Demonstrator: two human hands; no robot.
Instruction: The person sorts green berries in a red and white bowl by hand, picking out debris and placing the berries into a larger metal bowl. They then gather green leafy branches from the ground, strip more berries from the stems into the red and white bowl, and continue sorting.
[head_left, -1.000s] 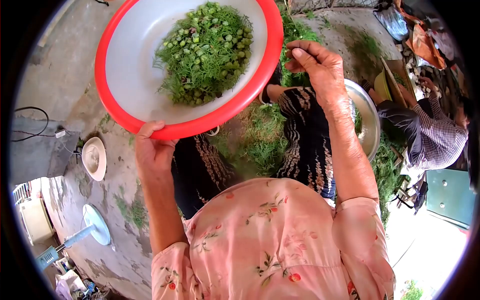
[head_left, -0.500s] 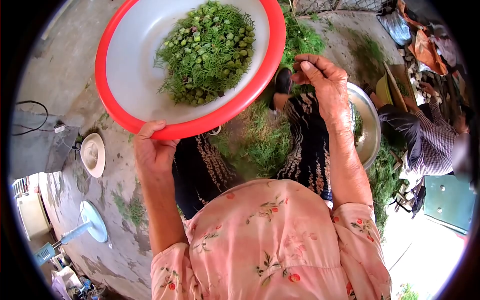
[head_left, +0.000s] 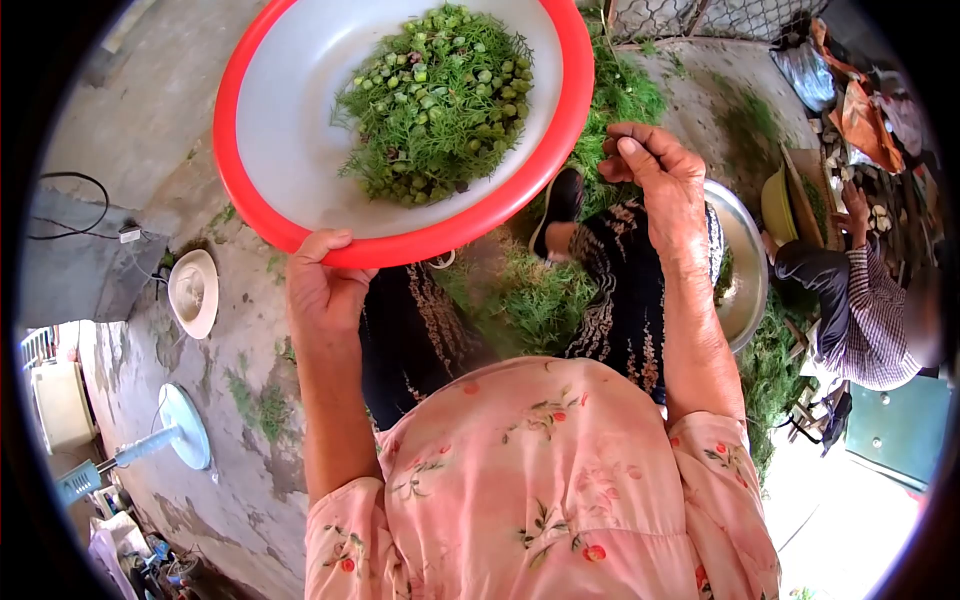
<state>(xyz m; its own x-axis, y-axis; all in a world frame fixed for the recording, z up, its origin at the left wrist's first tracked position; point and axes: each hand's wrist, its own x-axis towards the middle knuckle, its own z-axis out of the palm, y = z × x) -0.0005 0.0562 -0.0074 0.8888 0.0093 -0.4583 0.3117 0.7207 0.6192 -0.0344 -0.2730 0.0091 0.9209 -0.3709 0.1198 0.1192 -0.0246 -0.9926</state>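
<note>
A white basin [head_left: 290, 130] with a thick red rim is tilted toward me. My left hand [head_left: 328, 285] grips its near rim, thumb over the top and fingers underneath. Inside lies a heap of green sprigs with small round green cones [head_left: 440, 110]. To the right of the basin, my right hand [head_left: 665, 185] is raised with its fingers curled in toward the thumb. Whether anything small is between those fingers is hidden. Below and right of that hand, a metal bowl [head_left: 745, 265] holds some greenery, partly covered by my forearm.
Cut green branches [head_left: 540, 300] lie on the ground between my feet. Another person [head_left: 870, 310] sits at the right beside a yellow-green container [head_left: 777, 205]. A pale hat [head_left: 193, 293] and a light-blue fan [head_left: 185, 430] are at left. Wire fencing [head_left: 720, 18] runs along the back.
The basin, both hands and surroundings appear slightly shifted to the right in view. My left hand keeps its hold on the rim. The other person's raised hand and body have moved.
</note>
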